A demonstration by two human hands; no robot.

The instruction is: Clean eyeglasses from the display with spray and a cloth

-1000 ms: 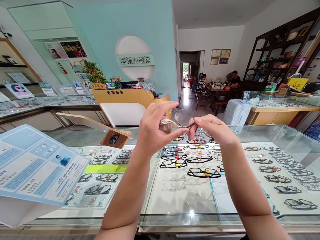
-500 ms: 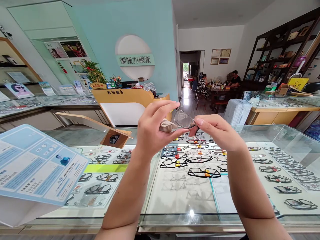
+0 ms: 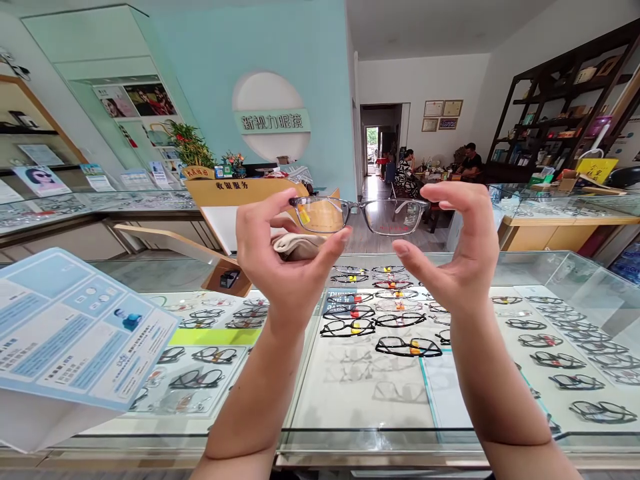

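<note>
Spectacles raised in two hands above the glass counter

Head view, the only one we have. The spectacles (image 3: 356, 206) hang in the air near the middle, front spread wide and almost level, well above the display counter (image 3: 345, 407). Our left hand (image 3: 285, 270) is clamped on one end: forefinger at the upper outer corner, thumb up against the lower rim toward the bridge. A pale cloth (image 3: 297, 247) sits bunched in that same hand, behind the thumb. Our right hand (image 3: 463, 257) frames the other end with thumb and forefinger parted, not closed; whether a fingertip grazes the corner, we cannot tell.

Under the glass, rows of display frames (image 3: 409, 346) lie below the hands, none touched. A light blue leaflet (image 3: 75, 327) leans at the left, beside a wooden stand (image 3: 183, 243). Two people sit at the far table.

Handling, in our judgement: the left pinch carries most of the load, so we want it firm on the rim but gentle, with the thumb pad off the lenses (image 3: 393, 217). The free end likely swings easily; a light right-hand touch at the corner should steady it without twisting the bridge. Better to keep the cloth gathered, clear of our grip.
</note>
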